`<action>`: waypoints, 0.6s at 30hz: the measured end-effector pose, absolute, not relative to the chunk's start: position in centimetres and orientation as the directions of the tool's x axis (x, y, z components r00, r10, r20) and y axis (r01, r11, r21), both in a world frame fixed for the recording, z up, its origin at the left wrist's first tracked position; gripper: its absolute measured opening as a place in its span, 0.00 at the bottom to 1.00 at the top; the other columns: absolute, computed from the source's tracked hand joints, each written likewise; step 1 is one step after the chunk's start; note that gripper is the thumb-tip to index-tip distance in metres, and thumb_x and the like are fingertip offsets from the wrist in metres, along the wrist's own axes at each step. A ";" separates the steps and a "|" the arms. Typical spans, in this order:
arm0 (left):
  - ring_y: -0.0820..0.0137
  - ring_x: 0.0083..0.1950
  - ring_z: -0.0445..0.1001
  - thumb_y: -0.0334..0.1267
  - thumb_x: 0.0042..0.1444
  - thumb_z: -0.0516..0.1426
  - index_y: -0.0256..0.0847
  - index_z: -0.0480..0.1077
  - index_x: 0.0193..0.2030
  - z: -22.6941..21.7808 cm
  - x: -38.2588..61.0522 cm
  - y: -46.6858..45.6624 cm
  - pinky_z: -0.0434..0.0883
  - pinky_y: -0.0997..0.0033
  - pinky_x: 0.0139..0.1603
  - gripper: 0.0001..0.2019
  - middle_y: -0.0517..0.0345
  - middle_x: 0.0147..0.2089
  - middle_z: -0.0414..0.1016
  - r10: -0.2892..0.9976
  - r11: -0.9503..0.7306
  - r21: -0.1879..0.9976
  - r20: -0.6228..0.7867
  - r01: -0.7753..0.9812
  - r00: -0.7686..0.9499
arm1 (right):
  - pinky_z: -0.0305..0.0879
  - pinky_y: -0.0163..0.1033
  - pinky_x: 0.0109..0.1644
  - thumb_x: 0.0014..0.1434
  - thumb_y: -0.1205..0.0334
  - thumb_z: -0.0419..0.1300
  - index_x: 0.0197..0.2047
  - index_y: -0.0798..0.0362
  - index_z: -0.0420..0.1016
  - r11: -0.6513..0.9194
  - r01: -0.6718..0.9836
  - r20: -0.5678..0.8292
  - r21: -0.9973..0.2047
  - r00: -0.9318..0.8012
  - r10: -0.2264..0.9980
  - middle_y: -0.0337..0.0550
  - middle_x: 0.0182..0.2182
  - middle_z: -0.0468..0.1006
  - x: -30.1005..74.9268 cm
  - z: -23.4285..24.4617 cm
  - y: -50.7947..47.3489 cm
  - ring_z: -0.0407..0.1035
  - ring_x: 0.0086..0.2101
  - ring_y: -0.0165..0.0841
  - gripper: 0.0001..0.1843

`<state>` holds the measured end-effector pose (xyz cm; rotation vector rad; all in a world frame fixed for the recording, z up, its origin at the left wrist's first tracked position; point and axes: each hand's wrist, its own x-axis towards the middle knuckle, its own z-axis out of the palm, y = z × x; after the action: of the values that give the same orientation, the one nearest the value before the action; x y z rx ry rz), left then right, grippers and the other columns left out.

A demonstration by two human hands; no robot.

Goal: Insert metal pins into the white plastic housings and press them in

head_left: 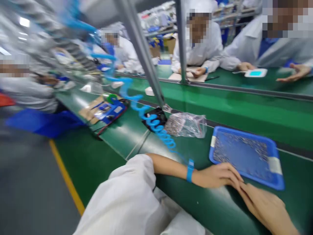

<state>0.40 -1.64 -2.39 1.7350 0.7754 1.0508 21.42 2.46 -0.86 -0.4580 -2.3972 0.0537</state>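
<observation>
My left hand (218,175) rests flat on the green work surface (190,202), fingers stretched out toward the near edge of a blue tray (246,156). A blue wrist strap (190,169) with a coiled blue cord (156,127) is on that wrist. My right hand (266,205) lies beside it on the surface, its fingertips touching the left hand's fingers. Both hands hold nothing. The blue tray carries many small dark parts, too blurred to name.
A clear plastic bag of small parts (186,125) lies left of the tray. A blue fixture with cables (111,111) sits further left. Metal frame posts (144,55) rise from the bench. Several co-workers in white coats (202,45) sit across the green conveyor (244,107).
</observation>
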 end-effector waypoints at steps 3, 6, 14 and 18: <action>0.66 0.53 0.74 0.46 0.68 0.50 0.39 0.75 0.35 -1.8 0.4 -2.3 0.70 0.63 0.61 0.18 0.45 0.48 0.75 0.876 -0.389 0.920 0.351 0.055 0.330 | 0.61 0.35 0.26 0.68 0.69 0.52 0.34 0.53 0.74 0.956 0.292 0.611 0.011 -0.759 0.225 0.40 0.23 0.76 20.7 1.4 1.4 0.70 0.21 0.27 0.12; 0.68 0.52 0.75 0.42 0.68 0.53 0.40 0.75 0.37 -1.2 0.4 -2.3 0.72 0.62 0.58 0.13 0.48 0.48 0.76 0.887 -0.399 0.912 0.356 0.099 0.292 | 0.59 0.35 0.25 0.67 0.71 0.53 0.36 0.54 0.75 0.954 0.300 0.592 -0.003 -0.768 0.243 0.38 0.21 0.74 20.3 1.8 1.7 0.68 0.21 0.26 0.11; 0.69 0.51 0.76 0.39 0.67 0.54 0.43 0.75 0.41 -1.0 0.4 -2.2 0.74 0.61 0.54 0.08 0.53 0.48 0.77 0.881 -0.443 0.879 0.391 0.175 0.267 | 0.57 0.34 0.25 0.65 0.70 0.58 0.46 0.57 0.75 0.927 0.370 0.628 -0.062 -0.707 0.324 0.33 0.20 0.72 21.2 1.1 1.5 0.64 0.20 0.24 0.07; 0.69 0.50 0.76 0.39 0.67 0.54 0.44 0.74 0.43 -1.0 0.3 -2.0 0.75 0.61 0.53 0.07 0.54 0.48 0.78 0.878 -0.454 0.872 0.403 0.183 0.258 | 0.59 0.33 0.27 0.64 0.69 0.60 0.46 0.54 0.75 0.915 0.396 0.661 -0.080 -0.666 0.346 0.31 0.20 0.73 21.3 1.0 1.4 0.65 0.21 0.23 0.08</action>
<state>0.33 -2.02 -1.05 1.8154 0.9686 1.2339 21.32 1.42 1.05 -0.5261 -2.3576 -0.0914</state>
